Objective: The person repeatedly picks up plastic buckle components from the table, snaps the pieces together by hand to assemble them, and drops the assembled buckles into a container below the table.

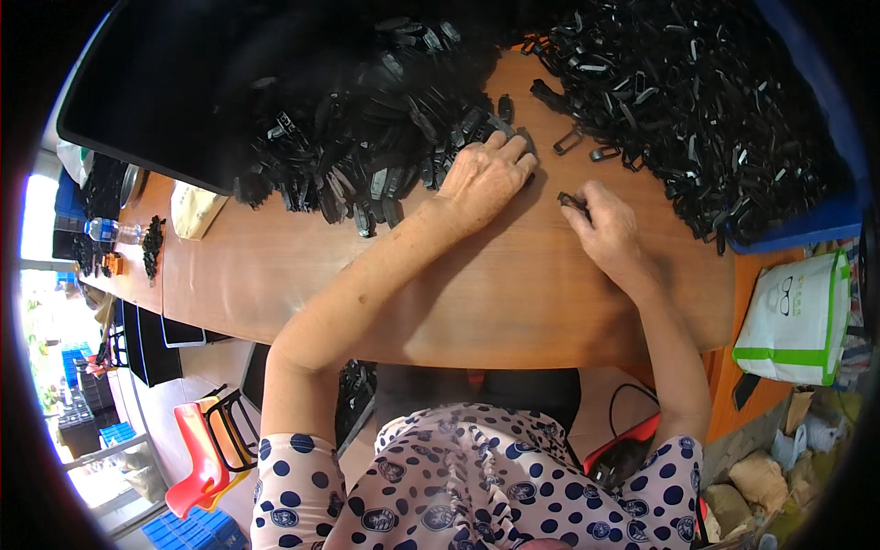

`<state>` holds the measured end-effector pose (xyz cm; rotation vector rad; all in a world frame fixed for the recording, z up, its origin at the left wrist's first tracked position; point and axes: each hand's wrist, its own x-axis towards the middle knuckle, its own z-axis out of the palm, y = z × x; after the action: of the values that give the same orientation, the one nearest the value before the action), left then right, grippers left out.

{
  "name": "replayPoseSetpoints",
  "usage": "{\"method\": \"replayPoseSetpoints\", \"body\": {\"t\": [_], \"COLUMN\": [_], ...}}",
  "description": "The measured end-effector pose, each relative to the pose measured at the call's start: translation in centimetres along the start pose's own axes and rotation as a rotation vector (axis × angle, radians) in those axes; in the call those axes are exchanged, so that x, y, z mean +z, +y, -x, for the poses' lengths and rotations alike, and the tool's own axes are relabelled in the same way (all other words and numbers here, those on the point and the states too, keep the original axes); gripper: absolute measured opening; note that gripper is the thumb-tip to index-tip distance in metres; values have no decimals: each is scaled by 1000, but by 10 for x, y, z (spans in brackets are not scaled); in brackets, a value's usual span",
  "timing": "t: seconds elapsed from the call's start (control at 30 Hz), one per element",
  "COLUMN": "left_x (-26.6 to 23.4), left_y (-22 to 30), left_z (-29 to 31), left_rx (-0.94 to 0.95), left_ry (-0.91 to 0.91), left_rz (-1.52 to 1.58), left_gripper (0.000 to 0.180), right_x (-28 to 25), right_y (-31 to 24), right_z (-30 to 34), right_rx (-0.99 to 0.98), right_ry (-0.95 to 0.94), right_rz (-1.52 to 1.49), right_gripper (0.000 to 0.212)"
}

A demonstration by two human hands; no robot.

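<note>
My left hand (488, 174) lies at the right edge of a pile of long black plastic pieces (390, 119). Its fingers are bent down and closed; dark bits show beside the fingertips, but what they hold is hidden. To the right, just above the table, my right hand (607, 225) pinches a small black plastic piece (570, 199) between thumb and fingers. Beyond that hand, a few loose black loop-shaped pieces (568, 140) rest near a large heap of small black plastic loops (687, 110).
A big black tray (147, 101) stands at the far left, and a blue bin (797, 229) borders the right heap. On the left side sit a plastic bottle (105, 230) and a pale bag (195, 211). A white-green bag (793, 316) stands right; a red chair (197, 458) is lower left.
</note>
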<state>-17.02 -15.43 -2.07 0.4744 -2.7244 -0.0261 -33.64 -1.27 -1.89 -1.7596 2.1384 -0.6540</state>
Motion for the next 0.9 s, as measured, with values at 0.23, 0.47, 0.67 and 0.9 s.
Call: {"method": "replayPoseSetpoints", "body": {"t": [0.23, 0.47, 0.67, 0.9], "left_x": [-14, 18, -13, -1], "left_y": [0, 30, 51, 71], "left_z": [44, 48, 84, 115], "left_rx": [4, 65, -307, -536], "left_ry": [76, 194, 231, 482], "left_rz": [-81, -177, 235, 840], "left_gripper": [15, 19, 27, 32], "right_x": [20, 23, 44, 73], "right_y": [-18, 11, -23, -57], "right_z": [30, 82, 65, 41], "right_rx": [216, 287, 248, 197], "right_ry": [-86, -159, -256, -257], "right_rz": [-925, -1219, -1377, -1473], "right_gripper": [23, 19, 21, 24]}}
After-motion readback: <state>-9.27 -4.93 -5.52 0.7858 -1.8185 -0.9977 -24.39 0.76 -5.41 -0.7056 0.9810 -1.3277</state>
